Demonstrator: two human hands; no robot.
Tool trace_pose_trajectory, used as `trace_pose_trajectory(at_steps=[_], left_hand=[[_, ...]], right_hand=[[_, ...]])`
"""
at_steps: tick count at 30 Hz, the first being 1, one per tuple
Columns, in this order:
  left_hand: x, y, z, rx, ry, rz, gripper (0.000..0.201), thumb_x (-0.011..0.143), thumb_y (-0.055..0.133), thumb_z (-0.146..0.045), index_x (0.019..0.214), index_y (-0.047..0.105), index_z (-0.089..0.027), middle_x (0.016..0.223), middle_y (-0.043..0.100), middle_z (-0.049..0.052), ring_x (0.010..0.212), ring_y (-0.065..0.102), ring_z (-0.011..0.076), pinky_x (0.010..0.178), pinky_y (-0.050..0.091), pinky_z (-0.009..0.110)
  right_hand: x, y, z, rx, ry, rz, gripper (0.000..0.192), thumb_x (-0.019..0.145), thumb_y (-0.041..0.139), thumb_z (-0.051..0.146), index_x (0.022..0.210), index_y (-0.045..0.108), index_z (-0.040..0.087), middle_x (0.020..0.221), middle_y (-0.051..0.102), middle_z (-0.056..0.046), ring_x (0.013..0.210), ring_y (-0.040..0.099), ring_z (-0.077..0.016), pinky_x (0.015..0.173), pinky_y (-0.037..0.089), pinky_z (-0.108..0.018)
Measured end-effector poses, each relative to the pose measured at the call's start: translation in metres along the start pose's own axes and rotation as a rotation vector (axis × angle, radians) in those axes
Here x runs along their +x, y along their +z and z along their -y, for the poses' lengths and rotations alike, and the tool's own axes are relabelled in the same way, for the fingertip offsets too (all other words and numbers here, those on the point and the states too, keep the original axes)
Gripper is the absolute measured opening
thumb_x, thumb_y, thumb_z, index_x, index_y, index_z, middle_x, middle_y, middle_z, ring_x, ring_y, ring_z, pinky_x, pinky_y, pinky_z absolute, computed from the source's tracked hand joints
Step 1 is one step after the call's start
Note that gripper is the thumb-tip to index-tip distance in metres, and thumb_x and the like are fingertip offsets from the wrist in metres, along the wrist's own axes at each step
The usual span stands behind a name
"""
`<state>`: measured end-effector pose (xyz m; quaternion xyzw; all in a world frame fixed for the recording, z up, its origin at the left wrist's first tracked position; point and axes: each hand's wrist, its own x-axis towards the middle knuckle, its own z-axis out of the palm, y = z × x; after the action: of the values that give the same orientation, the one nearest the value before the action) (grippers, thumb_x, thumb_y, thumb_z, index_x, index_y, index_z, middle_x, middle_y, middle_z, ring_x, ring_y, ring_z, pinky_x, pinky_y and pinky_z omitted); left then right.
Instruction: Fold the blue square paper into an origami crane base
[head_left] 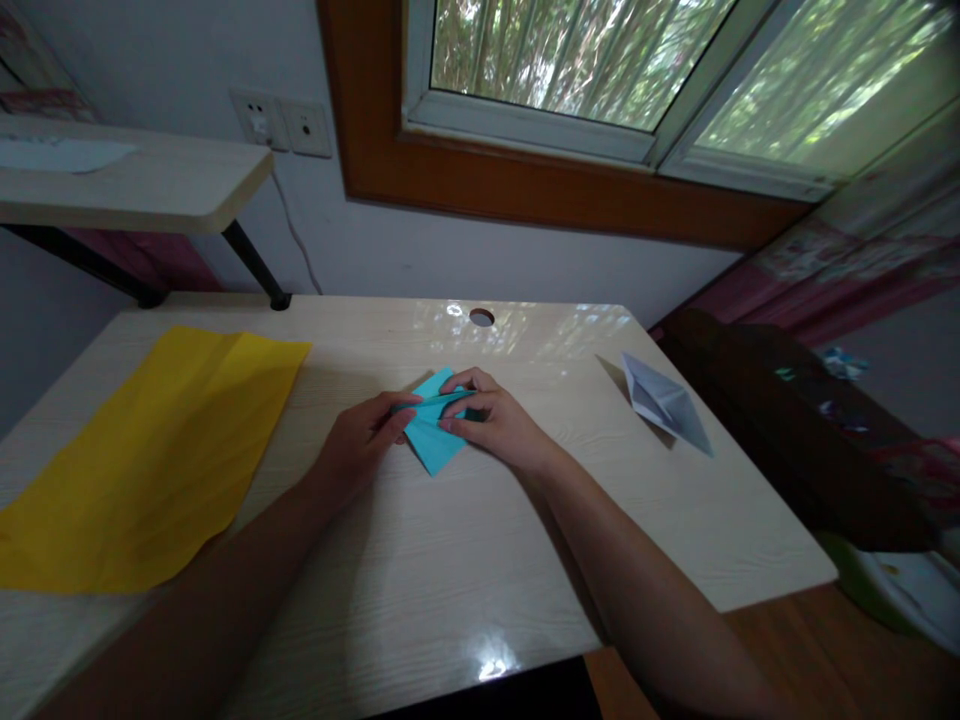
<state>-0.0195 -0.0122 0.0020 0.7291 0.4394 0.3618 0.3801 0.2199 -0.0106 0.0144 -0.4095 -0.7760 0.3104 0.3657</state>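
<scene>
two hands, one sheet: the turquoise paper (436, 446) is at the center of the frame, over the table (457, 570), directly between left hand (360, 430) and right hand (502, 418). neither hand is clearly nearer; both touch it. left fingers pinch its left corner, thumb nearest the camera. right fingers grip the fold from the right, thumb below, the others above; exact contact under the fingertips is hidden. long axis: outline diamond-like, one point toward the bottom of the frame, one toward the top; the raised fold runs roughly left to right, from one set of fingers to the other. yellow sheet (161, 460), left side of the frame, flat. folded grey paper (664, 400), right of center, boat-like. containers: green-rimmed object (859, 575), lower right, possibly a basin; contents cannot be told.
</scene>
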Motion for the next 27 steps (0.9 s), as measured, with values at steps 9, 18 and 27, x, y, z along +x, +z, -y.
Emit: trace_pose_trajectory(at_steps=[9,18,27], left_hand=[[0.0037,0.0023,0.0035,-0.285,-0.097,-0.001,0.035,0.086,0.070,-0.035,0.118,0.067,-0.021,0.082,0.075,0.000,0.075,0.072,0.0166,0.070,0.059,0.027],[0.0038,0.0029,0.0043,-0.322,-0.144,-0.051,0.033,0.083,0.072,-0.033,0.112,0.069,-0.019,0.088,0.077,0.003,0.080,0.073,0.0188,0.074,0.060,0.031],[0.0043,0.0030,0.0042,-0.323,-0.141,-0.076,0.033,0.082,0.072,-0.031,0.112,0.069,-0.019,0.087,0.076,0.004,0.081,0.073,0.0195,0.076,0.060,0.033]], right_hand=[[0.0001,-0.0087,-0.0004,-0.121,-0.082,-0.088,0.003,0.086,0.075,0.026,0.084,0.077,0.027,0.122,0.060,-0.007,0.120,0.055,-0.0254,0.104,0.046,-0.050],[0.0002,-0.0092,0.0011,-0.228,-0.169,-0.146,0.002,0.086,0.075,0.027,0.084,0.076,0.027,0.125,0.060,-0.007,0.121,0.053,-0.0269,0.103,0.046,-0.053],[0.0004,-0.0111,0.0064,-0.230,-0.155,-0.138,0.004,0.088,0.073,0.030,0.086,0.076,0.029,0.125,0.060,-0.007,0.122,0.053,-0.0276,0.104,0.045,-0.055]])
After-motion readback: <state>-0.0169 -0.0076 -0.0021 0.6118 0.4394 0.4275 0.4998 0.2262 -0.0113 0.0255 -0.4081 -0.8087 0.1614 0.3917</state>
